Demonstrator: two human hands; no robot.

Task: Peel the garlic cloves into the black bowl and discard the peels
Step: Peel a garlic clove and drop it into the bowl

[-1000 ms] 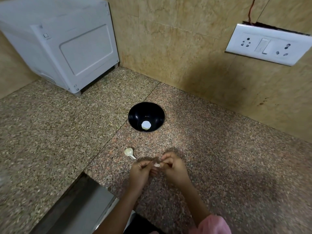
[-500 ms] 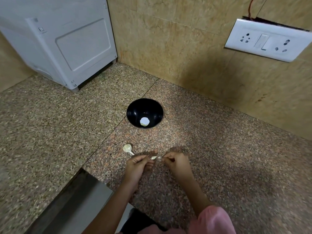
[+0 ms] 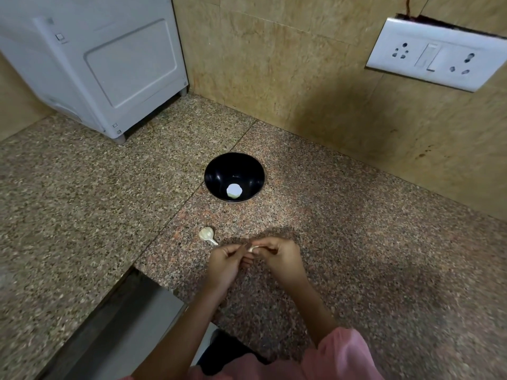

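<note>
My left hand (image 3: 223,266) and right hand (image 3: 279,260) meet just above the granite counter (image 3: 356,256), both pinching one small garlic clove (image 3: 253,248) between curled fingertips. I cannot tell how much skin is off it. The main risk I see is a slip. The clove is small, smooth and curved, and a hard tug on the papery skin could flick it onto the speckled stone, where pale scraps would be hard to spot. It could also roll toward the counter's front edge near my wrists. The black bowl (image 3: 247,171), glossy and round, sits well beyond the hands with one pale peeled piece (image 3: 234,190) at its bottom, so a careless toss might miss. Another clove (image 3: 207,234), teardrop-shaped with a dry tail and seemingly unpeeled, lies just beside the left hand.
</note>
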